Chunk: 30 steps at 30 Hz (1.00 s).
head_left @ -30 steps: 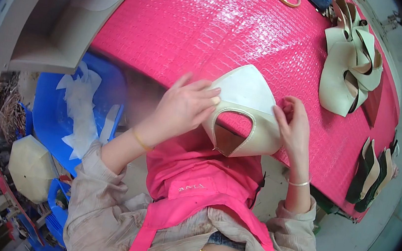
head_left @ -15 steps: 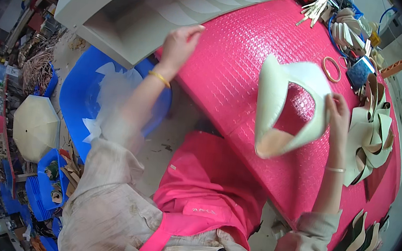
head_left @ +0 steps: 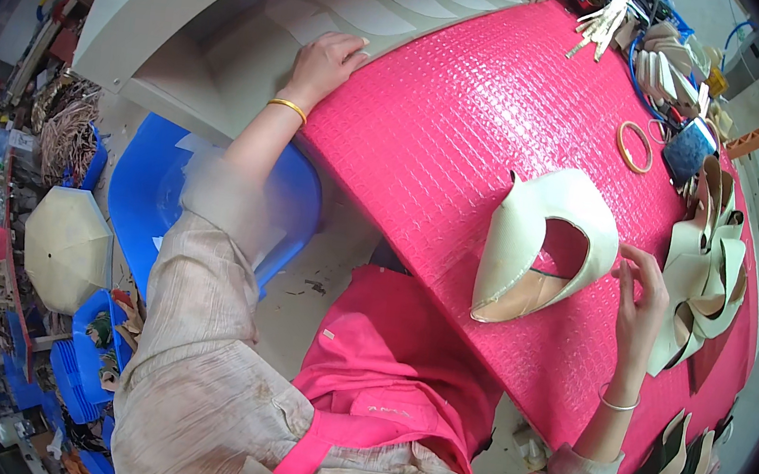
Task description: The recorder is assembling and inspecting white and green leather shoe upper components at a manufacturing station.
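A pale mint-white shoe upper (head_left: 515,238) with a pointed toe and a wide opening lies on the pink table covering (head_left: 432,103). My right hand (head_left: 643,286) is just right of it, fingers apart and bent, holding nothing visible. At the table's far-left edge, my left hand (head_left: 324,67) has its fingers curled together over the border of a pale sheet (head_left: 381,17) bearing curved, leaf-like pieces. Whatever may be under those fingertips is hidden. A grey-white machine housing (head_left: 174,26) arches beside that sheet.
More pale shoe uppers (head_left: 707,274) stand bunched at the right. Dark green shoe pieces (head_left: 667,466) lie nearer me. A tape roll (head_left: 634,147) and a blue box (head_left: 689,149) sit farther back. Left of the table is a blue bin (head_left: 140,200); beyond it, a cream umbrella (head_left: 67,248).
My right hand has let go of the shoe upper, which has come down onto the table. My left hand has moved slightly left and down to the sheet's edge.
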Available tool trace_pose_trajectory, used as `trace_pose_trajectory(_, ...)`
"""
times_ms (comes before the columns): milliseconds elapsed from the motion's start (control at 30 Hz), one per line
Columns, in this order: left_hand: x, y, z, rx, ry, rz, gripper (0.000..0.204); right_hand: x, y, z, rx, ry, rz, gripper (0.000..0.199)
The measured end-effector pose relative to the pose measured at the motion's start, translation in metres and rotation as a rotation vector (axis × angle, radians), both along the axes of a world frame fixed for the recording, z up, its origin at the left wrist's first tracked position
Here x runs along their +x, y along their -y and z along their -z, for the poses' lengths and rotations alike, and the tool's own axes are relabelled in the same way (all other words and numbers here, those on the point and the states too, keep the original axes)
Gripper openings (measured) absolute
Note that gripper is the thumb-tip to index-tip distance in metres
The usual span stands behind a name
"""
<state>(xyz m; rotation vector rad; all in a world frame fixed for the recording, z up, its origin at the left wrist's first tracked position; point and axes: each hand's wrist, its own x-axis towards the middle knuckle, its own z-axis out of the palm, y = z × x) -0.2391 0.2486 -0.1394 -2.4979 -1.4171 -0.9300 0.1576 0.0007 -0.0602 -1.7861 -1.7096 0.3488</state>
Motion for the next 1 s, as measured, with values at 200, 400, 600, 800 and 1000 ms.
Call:
trace_pose_trajectory(200, -0.002, -0.013, 0.001, 0.127, -0.125, -0.05, 0.014, -0.014, 0.006, -0.011, 0.044, 0.048, -0.087, 0.014)
trace_pose_trajectory(400, -0.007, -0.012, -0.016, 0.084, 0.825, -0.281, 0.013, -0.032, 0.018, -0.027, -0.005, 0.004, -0.072, 0.014)
trace_pose_trajectory(600, -0.027, 0.027, -0.068, 0.315, 0.721, -0.248, 0.012, -0.099, 0.004, -0.037, -0.42, -1.159, -0.414, 0.035)
trace_pose_trajectory(800, -0.002, 0.098, -0.15, -0.383, 0.802, 0.317, 0.016, -0.205, -0.067, -0.01, -0.86, -1.57, -0.553, 0.071)
trace_pose_trajectory(1000, 0.016, 0.18, -0.204, -0.123, -0.049, 0.575, 0.022, -0.242, -0.091, 0.0, -0.766, -1.773, -0.582, 0.085)
